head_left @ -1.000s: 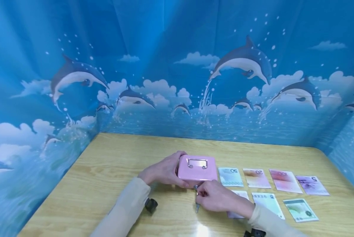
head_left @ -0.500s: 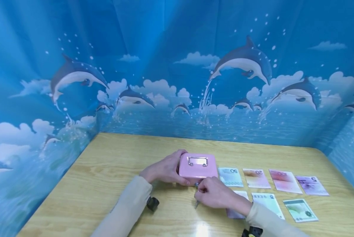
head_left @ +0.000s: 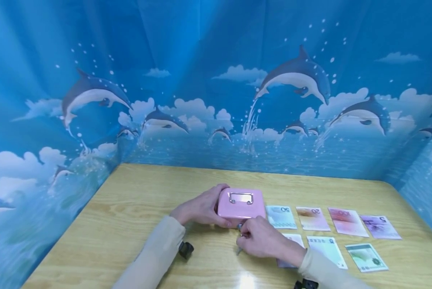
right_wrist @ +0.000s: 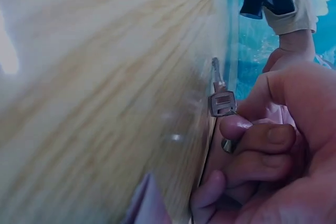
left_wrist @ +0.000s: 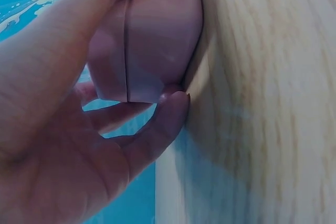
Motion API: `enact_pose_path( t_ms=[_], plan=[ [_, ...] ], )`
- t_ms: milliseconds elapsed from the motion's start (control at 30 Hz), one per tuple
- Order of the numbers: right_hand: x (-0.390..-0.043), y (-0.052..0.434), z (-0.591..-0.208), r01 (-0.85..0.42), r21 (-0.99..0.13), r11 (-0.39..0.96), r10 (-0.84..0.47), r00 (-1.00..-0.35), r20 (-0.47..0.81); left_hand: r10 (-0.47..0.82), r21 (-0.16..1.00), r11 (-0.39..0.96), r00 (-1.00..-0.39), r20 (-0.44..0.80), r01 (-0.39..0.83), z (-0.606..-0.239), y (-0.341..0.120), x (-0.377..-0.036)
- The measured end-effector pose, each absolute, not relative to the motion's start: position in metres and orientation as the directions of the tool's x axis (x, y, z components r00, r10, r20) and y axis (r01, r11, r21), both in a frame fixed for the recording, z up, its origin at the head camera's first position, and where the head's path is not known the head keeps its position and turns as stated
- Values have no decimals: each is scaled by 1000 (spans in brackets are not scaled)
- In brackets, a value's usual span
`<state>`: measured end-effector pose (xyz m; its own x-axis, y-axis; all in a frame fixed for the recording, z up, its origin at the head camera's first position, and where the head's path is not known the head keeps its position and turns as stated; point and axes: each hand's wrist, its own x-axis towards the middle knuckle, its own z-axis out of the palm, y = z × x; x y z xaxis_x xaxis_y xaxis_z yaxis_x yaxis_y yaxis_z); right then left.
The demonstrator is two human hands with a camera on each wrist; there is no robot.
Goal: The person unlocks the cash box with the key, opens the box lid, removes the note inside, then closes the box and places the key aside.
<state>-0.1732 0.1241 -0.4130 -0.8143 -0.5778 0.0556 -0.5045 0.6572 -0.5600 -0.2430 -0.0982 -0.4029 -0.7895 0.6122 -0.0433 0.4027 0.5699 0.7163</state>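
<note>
A small pink metal cash box (head_left: 241,204) with a silver folding handle (head_left: 241,198) on its closed lid sits on the table. My left hand (head_left: 203,206) grips its left side, thumb along the front and fingers round the back. At the box's front, my right hand (head_left: 261,239) has its thumb and fingertips curled together in a pinch by the round lock (right_wrist: 227,145). From that pinch a loose metal key (right_wrist: 222,100) hangs down. What the fingertips pinch is mostly hidden; it appears to be a second key at the lock.
Right of the box, several banknotes lie in two rows, including a 50 note (head_left: 281,217), a 100 note (head_left: 347,222) and a green note (head_left: 366,257). One purplish note (head_left: 292,239) is partly under the right forearm. A dolphin-print curtain (head_left: 216,100) surrounds the wooden table (head_left: 140,192).
My right hand has shifted slightly left and turned a little at the lock. The hanging key has swung and is less visible below the hand. My left hand stays on the box.
</note>
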Motion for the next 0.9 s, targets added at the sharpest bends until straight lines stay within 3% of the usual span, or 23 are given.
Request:
enact_pose_path(
  t_ms=[367, 900],
  plan=[
    [-166, 118, -409, -456, -543, 706, -520, -853, 40, 602, 723, 576, -796, -60, 382, -401, -102, -244],
    [-165, 106, -417, -433, -417, 799, -399, -901, 171, 600, 766, 538, -798, -54, 353, -403, -98, -244]
  ],
)
